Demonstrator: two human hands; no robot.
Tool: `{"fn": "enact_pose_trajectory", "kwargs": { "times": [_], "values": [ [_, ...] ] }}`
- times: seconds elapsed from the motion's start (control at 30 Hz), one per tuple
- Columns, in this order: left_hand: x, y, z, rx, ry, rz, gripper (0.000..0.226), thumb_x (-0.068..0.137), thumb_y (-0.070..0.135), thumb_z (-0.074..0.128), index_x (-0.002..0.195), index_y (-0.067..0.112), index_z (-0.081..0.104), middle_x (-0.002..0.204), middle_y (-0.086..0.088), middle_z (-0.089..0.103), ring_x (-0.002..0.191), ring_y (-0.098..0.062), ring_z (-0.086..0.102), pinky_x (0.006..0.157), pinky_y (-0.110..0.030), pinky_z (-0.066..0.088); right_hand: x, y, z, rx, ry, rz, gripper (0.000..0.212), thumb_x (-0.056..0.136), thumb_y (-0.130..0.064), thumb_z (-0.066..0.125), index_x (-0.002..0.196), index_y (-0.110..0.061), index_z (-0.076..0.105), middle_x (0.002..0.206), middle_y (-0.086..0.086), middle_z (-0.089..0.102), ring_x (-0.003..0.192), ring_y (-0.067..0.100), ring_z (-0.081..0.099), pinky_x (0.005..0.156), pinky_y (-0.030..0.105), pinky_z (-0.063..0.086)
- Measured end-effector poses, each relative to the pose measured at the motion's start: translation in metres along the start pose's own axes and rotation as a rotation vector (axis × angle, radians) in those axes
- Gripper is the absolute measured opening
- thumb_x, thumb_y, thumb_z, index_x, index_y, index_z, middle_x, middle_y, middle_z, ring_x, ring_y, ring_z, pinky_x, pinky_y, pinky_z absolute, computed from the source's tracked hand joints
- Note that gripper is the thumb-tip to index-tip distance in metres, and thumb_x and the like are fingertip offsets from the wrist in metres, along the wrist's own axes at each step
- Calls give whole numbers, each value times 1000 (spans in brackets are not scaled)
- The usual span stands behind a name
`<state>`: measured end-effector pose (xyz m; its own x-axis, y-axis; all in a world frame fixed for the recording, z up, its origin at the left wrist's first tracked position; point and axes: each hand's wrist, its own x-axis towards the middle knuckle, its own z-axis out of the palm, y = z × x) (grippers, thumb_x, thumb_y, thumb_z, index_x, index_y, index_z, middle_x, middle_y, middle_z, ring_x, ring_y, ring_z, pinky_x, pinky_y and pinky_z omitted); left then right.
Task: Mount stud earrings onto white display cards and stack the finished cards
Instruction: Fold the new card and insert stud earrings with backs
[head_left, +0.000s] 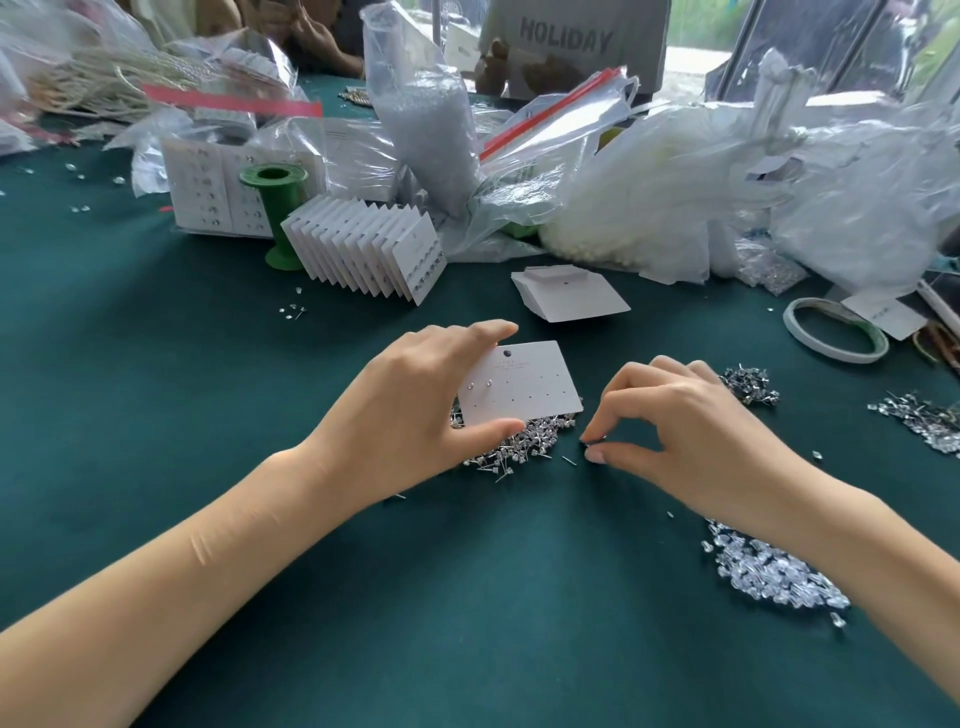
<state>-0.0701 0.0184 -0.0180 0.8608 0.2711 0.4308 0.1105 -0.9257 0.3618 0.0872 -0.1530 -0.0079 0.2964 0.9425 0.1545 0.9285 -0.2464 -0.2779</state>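
My left hand (410, 405) holds a white display card (524, 387) by its top and bottom edges, just above a pile of loose stud earrings (524, 447). Two studs sit in the card's left holes; the other holes are bare. My right hand (670, 431) is to the right of the card, its thumb and forefinger pinched together at the cloth on something small and dark; I cannot tell what it is. A fanned stack of finished cards (369, 249) leans at the back left. A pile of blank cards (569, 296) lies behind the held card.
Green cloth covers the table (467, 597). More stud piles lie right (748, 382), far right (924, 423) and near my right wrist (769, 569). A green spool (278, 218), plastic bags (675, 197), a tape ring (834, 338) and another person's hands (306, 31) are at the back.
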Motion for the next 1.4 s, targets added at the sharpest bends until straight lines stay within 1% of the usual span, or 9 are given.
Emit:
{"fn": "enact_pose_trajectory", "kwargs": {
  "times": [0.1,0.2,0.33,0.4,0.6,0.97,1.1,1.27,1.4],
  "values": [
    [-1,2,1,-19,-15,-3,70,74,41,76,132,13,49,113,-2,65,104,-21,59,94,-28,38,-1,0,0,31,-16,-10,16,79,-31,76,75,-37,61,79,-23,60,81,2,45,86,26,31],
    [-1,4,0,-39,-34,7,71,74,43,75,133,16,48,115,0,63,104,-18,57,94,-21,36,1,-3,-5,323,110,27,24,74,-20,79,68,-36,62,66,-26,60,62,5,44,65,11,33],
    [-4,12,0,-106,-65,44,72,73,47,75,134,20,46,116,3,63,103,-11,55,92,-17,36,8,-8,-4,628,266,68,13,75,-18,79,71,-27,71,58,-8,61,53,20,39,50,17,32],
    [-5,17,1,-129,-85,81,75,73,47,75,136,20,44,115,4,64,103,-9,54,93,-19,38,9,-13,4,669,267,58,12,77,-16,78,71,-24,71,52,-8,50,50,10,33,49,15,28],
    [-8,21,1,-208,-101,94,82,70,44,78,139,24,37,113,8,62,102,-4,54,90,-15,39,5,-17,18,657,257,-6,25,76,-6,79,71,-27,66,82,-6,64,67,11,43,63,18,33],
    [-8,19,0,-290,-88,30,83,69,42,79,138,32,35,111,14,61,101,0,54,89,-11,38,0,-18,14,403,321,-111,8,78,-13,78,85,-17,77,91,-4,65,87,19,53,92,36,39],
    [-8,18,0,-288,-75,22,81,69,45,75,138,33,35,112,16,61,102,0,55,90,-14,40,1,-17,14,406,343,-123,9,79,-13,77,88,-16,76,92,-5,65,87,20,54,91,36,40],
    [-3,8,-4,-252,-43,-5,82,68,56,71,138,33,34,116,10,62,101,8,52,92,-14,39,0,-15,6,544,453,-76,7,83,-15,74,85,-20,70,84,-12,63,76,19,50,73,19,37],
    [0,-2,-5,-185,-15,-35,85,69,52,74,140,31,32,118,5,62,99,2,52,89,-16,39,-4,-15,8,477,409,-113,13,83,-27,68,74,-19,66,72,-13,58,69,16,47,74,25,38]
  ]
}}
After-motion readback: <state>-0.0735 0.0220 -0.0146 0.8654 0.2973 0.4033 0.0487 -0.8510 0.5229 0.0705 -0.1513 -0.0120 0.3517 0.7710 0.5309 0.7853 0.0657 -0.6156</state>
